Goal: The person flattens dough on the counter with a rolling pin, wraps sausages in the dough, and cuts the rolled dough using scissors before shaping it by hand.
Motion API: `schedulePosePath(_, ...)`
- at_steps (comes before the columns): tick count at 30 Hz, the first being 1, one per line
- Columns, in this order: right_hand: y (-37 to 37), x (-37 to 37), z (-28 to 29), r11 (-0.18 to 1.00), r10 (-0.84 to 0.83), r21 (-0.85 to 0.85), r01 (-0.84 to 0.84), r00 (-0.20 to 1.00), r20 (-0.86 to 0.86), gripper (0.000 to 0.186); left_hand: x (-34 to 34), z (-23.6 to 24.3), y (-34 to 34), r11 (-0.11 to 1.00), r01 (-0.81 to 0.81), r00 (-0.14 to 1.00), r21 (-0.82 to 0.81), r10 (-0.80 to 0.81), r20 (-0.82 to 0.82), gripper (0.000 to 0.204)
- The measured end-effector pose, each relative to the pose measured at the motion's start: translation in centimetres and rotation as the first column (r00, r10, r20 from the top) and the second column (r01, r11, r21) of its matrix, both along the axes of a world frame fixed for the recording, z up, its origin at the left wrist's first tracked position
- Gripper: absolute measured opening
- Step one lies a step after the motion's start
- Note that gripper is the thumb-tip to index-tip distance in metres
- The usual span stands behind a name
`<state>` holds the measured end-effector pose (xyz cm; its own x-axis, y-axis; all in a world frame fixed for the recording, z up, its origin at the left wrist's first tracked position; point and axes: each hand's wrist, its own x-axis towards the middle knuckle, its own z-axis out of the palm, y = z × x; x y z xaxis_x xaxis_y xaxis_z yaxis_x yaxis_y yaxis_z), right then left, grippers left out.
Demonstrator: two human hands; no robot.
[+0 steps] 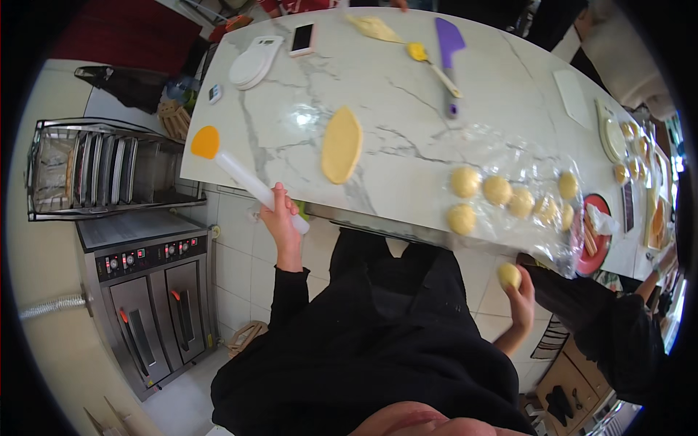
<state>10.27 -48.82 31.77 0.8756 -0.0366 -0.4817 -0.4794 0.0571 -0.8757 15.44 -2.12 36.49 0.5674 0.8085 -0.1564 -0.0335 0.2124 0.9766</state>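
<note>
My left hand (283, 216) grips a white rolling pin (249, 178) at the table's near left edge; an orange flat piece (206, 142) lies at the pin's far end. A flattened oval of pale yellow dough (341, 144) rests on the marble table (283, 109), right of the pin. My right hand (520, 296) is closed on a dough ball (509, 275) just below the near edge. Several more dough balls (498, 190) sit with a clear plastic sheet (523, 152) on the table's right side.
Along the back are a scale (249, 71), phone (302, 40), dough strip (374, 29), yellow-tipped spatula (435, 70) and purple knife (449, 43). A red tray (596, 254) is right. An oven (153, 305) and rack (109, 178) stand left. A co-worker (618, 341) is at the right.
</note>
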Motion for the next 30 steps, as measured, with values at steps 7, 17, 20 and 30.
schedulePosePath(7,13.0,3.0,7.0,0.985,0.17,-0.056,-0.161,0.944,0.284,0.063,-0.7,-2.2,11.0,0.965,0.262,0.961,-0.033,-0.257,0.103,0.03)
schedulePosePath(17,45.4,16.5,0.1,0.614,0.771,-0.646,-0.453,0.517,0.371,0.056,-0.1,-2.7,19.7,0.801,0.448,0.894,0.397,-0.394,-0.214,0.036)
schedulePosePath(20,46.4,15.3,1.2,0.465,0.779,-0.885,-0.039,0.493,0.388,0.057,0.9,-1.6,20.1,0.501,0.516,0.854,0.695,-0.362,-0.373,0.036)
schedulePosePath(30,42.3,14.8,-1.1,0.296,0.841,-0.949,0.111,0.442,0.314,0.046,4.9,-6.1,15.0,-0.146,0.49,0.775,0.86,-0.378,-0.506,0.047)
